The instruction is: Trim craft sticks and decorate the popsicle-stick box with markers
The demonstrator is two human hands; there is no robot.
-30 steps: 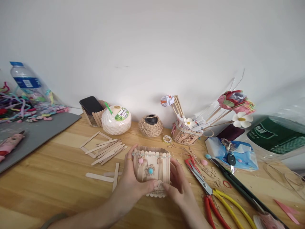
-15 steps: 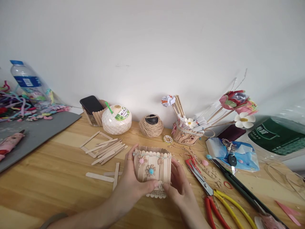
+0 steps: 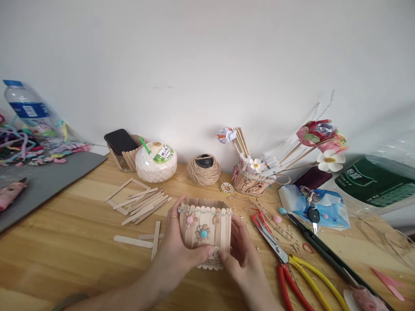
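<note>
Between my two hands is a small popsicle-stick box [image 3: 223, 229], its front trimmed with a beaded strip along the top. A twine flower with a blue centre [image 3: 203, 233] and another with a pink centre [image 3: 190, 219] decorate that side. My left hand [image 3: 178, 246] wraps the box's left side, thumb across the lower front. From the right, my right hand [image 3: 243, 255] grips it, with its thumb tip close to the left one. Both thumbs press at a small pale piece low on the front, mostly covered by them.
Loose popsicle sticks [image 3: 145, 205] lie to the left. Behind stand a coconut drink [image 3: 156, 164], a ball of twine [image 3: 204, 170] and a stick box of paper flowers [image 3: 253, 183]. Scissors [image 3: 274, 244], yellow-handled pliers [image 3: 319, 280] and a dark green-black bar [image 3: 327, 246] lie at right.
The whole scene has shifted slightly left in the view. My hands keep the same hold on the box, thumbs still at the low front.
</note>
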